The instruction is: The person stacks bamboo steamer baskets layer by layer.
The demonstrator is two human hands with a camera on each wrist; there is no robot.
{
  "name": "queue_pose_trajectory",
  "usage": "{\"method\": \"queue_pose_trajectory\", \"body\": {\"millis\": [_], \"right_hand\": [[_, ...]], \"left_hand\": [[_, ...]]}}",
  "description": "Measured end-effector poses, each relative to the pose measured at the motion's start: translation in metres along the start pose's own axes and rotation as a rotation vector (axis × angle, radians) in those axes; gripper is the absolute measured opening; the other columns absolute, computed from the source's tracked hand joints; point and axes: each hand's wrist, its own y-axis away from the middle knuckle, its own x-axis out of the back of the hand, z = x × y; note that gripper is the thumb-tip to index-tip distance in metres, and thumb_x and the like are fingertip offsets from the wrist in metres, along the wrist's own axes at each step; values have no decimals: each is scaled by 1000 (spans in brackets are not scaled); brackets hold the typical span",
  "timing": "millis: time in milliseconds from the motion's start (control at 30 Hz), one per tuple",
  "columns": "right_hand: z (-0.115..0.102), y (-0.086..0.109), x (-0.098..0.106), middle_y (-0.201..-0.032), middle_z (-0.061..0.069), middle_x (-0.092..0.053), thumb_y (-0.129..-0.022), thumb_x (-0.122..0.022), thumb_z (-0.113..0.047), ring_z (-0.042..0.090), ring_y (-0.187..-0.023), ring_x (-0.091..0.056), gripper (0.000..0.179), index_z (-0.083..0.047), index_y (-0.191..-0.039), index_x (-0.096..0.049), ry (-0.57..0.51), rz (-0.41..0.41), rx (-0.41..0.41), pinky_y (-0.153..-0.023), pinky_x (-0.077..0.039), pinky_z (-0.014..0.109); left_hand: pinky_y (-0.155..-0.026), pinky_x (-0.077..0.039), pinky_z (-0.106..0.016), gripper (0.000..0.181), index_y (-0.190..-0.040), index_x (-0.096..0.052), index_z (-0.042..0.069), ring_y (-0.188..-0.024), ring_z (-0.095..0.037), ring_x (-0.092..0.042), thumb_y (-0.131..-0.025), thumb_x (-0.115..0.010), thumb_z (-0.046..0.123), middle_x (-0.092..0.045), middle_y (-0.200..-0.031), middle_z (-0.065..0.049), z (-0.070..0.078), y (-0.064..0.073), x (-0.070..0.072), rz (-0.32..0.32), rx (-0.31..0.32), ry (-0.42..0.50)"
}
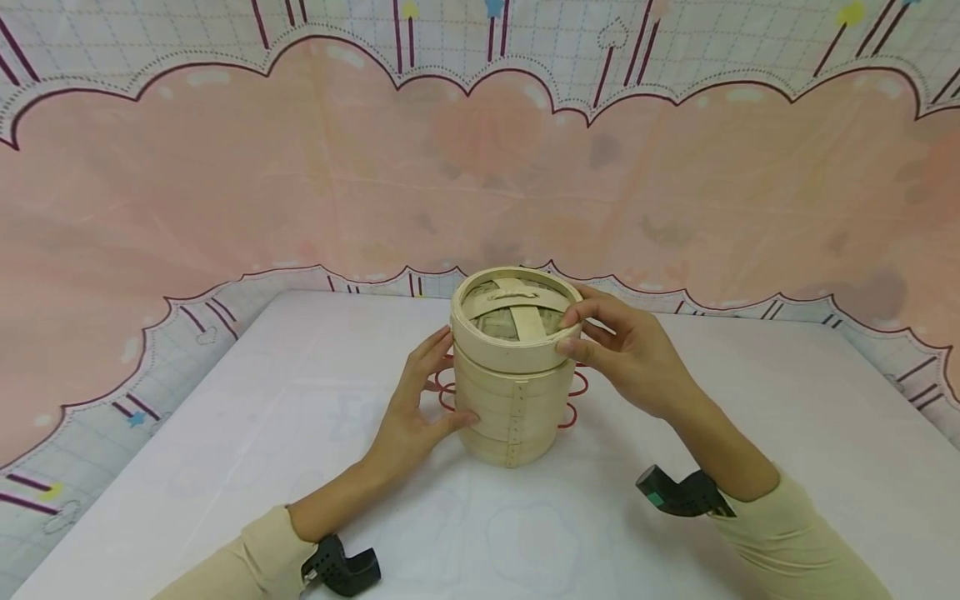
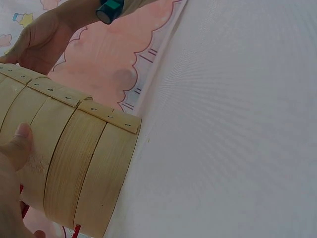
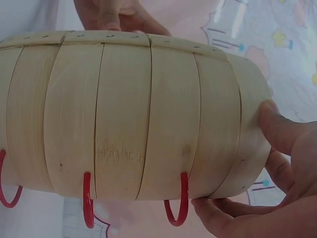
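A bamboo steamer of stacked round tiers stands upright on the white table, topped by a woven lid with a strap handle. Red loops stick out from its sides. My left hand holds the lower tiers from the left, thumb in front and fingers partly hidden behind. At the upper right, my right hand grips the lid's rim with thumb and fingers. The lid sits on the top tier. In the left wrist view, stapled seams run down the tiers.
The white table spreads around the steamer on all sides. Behind it hangs a pink and white patterned cloth, which also edges the table at left and right. Black wrist devices sit at both sleeve cuffs.
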Motion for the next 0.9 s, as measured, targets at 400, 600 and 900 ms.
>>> {"method": "queue_pose_trajectory", "body": {"millis": [400,600,900], "right_hand": [[-1,0,0,-143,10,-44,-86,-71,-6,16,-139,-28,16,-1,-95,-59,-20,-5,8,-104,-36,31],[-1,0,0,-143,9,-43,-85,-72,-6,15,-138,-30,17,-1,-96,-60,-4,-2,0,-103,-36,30],[0,0,0,-142,9,-43,-85,-72,-5,18,-136,-33,16,-1,-95,-60,-21,-3,10,-103,-36,32]], "left_hand": [[-79,-43,-44,99,-149,-28,10,-119,-20,-47,-67,-79,-12,-26,-151,-15,17,-4,2,-7,28,0],[-79,-43,-44,99,-149,-28,11,-119,-21,-47,-67,-79,-13,-26,-151,-16,17,-4,2,-5,22,5],[-79,-43,-44,100,-150,-28,13,-119,-22,-48,-68,-78,-12,-25,-151,-16,16,-4,2,-11,15,3]]}}
